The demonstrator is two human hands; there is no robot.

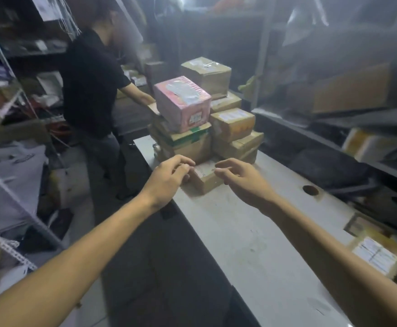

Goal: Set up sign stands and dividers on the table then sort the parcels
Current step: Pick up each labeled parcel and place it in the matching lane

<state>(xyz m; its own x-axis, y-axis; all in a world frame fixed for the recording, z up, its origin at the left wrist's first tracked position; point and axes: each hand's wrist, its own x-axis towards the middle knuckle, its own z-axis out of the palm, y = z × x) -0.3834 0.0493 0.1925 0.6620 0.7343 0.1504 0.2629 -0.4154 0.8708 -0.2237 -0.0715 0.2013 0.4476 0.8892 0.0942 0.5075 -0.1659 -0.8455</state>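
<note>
Flanking one small parcel (207, 179), two hands (169, 178) (241, 179)

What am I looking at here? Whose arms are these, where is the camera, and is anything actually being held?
One picture, from a camera worn on a person's head, looking forward and down. The two bare arms are that person's: left hand and right hand reach to a small brown parcel on the white table. The right hand is relaxed and holds nothing; whether the left hand grips the parcel is unclear. Behind it stand stacked parcels, a pink box on top, with a second person beside them.
</note>
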